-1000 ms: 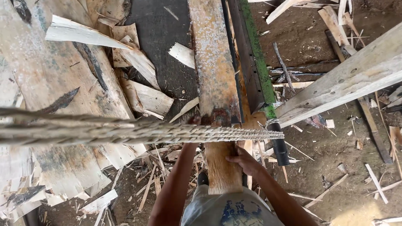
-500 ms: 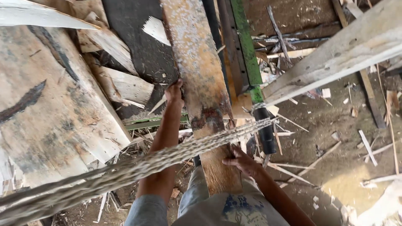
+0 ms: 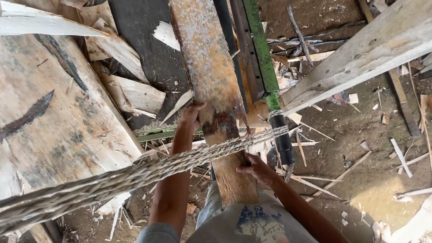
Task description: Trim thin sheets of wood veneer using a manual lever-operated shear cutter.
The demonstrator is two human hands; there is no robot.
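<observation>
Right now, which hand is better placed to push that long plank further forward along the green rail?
Probably the left hand: it grips the plank by its left edge, further up. The right hand holds the near end close to the body, under the taut rope.

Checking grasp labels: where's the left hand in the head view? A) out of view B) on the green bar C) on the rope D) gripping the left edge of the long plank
D: the left hand grips the left edge of the long plank, beyond the rope stretched across it.

Rust-mottled tan plank (image 3: 204, 58), green rail (image 3: 258, 49), straw-coloured braided rope (image 3: 135, 175)
</observation>
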